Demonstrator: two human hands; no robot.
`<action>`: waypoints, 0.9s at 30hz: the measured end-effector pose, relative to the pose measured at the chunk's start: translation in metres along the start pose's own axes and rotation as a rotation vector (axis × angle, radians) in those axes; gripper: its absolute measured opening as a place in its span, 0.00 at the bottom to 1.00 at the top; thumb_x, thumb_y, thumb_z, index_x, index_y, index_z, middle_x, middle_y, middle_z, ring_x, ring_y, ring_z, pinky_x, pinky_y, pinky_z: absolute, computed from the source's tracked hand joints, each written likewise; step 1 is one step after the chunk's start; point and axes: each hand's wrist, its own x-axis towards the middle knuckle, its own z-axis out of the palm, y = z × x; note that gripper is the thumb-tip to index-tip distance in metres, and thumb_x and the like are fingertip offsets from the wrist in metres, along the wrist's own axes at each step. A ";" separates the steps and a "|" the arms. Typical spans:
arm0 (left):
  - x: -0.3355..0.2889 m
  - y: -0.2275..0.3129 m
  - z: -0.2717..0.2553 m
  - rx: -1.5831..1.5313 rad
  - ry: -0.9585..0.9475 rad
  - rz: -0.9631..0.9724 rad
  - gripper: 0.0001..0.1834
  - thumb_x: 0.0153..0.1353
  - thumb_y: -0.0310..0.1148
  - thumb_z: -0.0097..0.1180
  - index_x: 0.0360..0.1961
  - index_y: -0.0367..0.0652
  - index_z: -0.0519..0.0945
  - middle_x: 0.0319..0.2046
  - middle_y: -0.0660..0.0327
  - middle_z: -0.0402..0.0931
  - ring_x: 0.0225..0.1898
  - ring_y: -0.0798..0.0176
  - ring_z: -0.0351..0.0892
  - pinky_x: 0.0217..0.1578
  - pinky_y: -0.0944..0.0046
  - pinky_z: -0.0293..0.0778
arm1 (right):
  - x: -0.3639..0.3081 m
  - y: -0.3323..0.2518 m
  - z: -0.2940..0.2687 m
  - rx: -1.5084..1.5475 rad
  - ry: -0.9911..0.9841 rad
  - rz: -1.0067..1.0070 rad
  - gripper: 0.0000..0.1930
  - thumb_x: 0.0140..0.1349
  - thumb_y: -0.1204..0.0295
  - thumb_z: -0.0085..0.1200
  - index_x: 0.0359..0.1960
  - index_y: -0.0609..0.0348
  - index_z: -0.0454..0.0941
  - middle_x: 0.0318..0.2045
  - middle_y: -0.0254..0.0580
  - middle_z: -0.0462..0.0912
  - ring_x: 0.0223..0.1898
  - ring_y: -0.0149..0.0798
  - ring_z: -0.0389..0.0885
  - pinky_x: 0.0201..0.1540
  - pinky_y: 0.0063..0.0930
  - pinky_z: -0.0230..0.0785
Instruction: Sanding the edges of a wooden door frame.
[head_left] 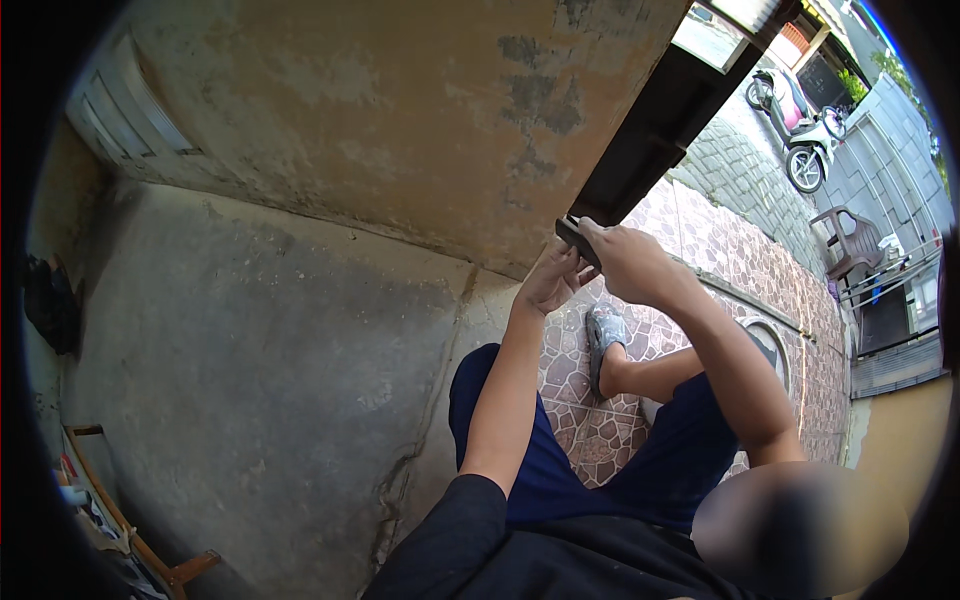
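My right hand [632, 262] is closed over a small dark, flat rectangular block [572, 236], whose kind I cannot make out. Just below it, my left hand [552, 280] has its fingers curled up against the block's underside. Both arms are stretched forward, and the hands meet in front of the lower corner of a worn yellowish wall [420, 120]. The fingertips are partly hidden behind the block and each other.
A dark door frame [650, 135] stands beyond my hands. Patterned tiles [600, 430] lie under my sandalled foot [606, 345]; cracked grey concrete [270, 370] spreads left. A wooden frame [135, 530] sits lower left. Outside are a scooter [800, 120] and a plastic chair [850, 240].
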 end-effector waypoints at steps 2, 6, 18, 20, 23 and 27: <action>0.000 0.004 0.006 0.051 0.022 0.018 0.22 0.69 0.44 0.63 0.61 0.55 0.74 0.55 0.72 0.79 0.60 0.69 0.75 0.61 0.57 0.70 | 0.001 0.003 -0.012 0.094 -0.066 -0.023 0.18 0.57 0.82 0.52 0.51 0.65 0.67 0.34 0.62 0.82 0.41 0.64 0.83 0.43 0.52 0.73; 0.007 0.003 -0.002 0.053 0.024 0.077 0.29 0.69 0.45 0.63 0.68 0.55 0.69 0.59 0.70 0.76 0.62 0.68 0.74 0.62 0.58 0.69 | 0.010 0.019 -0.001 0.334 -0.021 -0.044 0.18 0.60 0.75 0.55 0.51 0.64 0.67 0.35 0.63 0.83 0.42 0.64 0.83 0.44 0.50 0.74; 0.010 0.009 -0.010 -0.007 0.185 0.136 0.24 0.70 0.43 0.62 0.65 0.54 0.73 0.56 0.70 0.78 0.58 0.67 0.76 0.61 0.62 0.71 | 0.041 0.030 0.008 0.192 -0.004 -0.026 0.25 0.57 0.82 0.54 0.59 0.64 0.72 0.43 0.62 0.84 0.51 0.62 0.81 0.54 0.51 0.71; 0.014 0.008 -0.007 -0.014 0.180 0.109 0.24 0.69 0.43 0.64 0.64 0.53 0.75 0.54 0.70 0.79 0.57 0.67 0.77 0.60 0.63 0.73 | 0.043 0.038 0.012 0.186 0.027 -0.024 0.26 0.56 0.83 0.54 0.60 0.63 0.73 0.42 0.62 0.84 0.50 0.62 0.81 0.53 0.51 0.71; 0.016 0.008 0.003 -0.024 0.246 0.099 0.25 0.66 0.43 0.67 0.61 0.52 0.76 0.53 0.70 0.79 0.55 0.66 0.78 0.59 0.64 0.75 | 0.043 0.040 0.005 0.183 0.028 -0.015 0.26 0.55 0.83 0.55 0.59 0.62 0.74 0.40 0.61 0.85 0.47 0.62 0.83 0.51 0.51 0.72; 0.019 0.011 0.012 0.061 0.212 0.072 0.30 0.65 0.45 0.68 0.64 0.49 0.73 0.55 0.67 0.78 0.55 0.65 0.79 0.59 0.63 0.77 | 0.032 0.050 -0.012 0.148 0.076 -0.073 0.26 0.56 0.84 0.55 0.58 0.60 0.75 0.36 0.62 0.85 0.42 0.61 0.84 0.47 0.51 0.73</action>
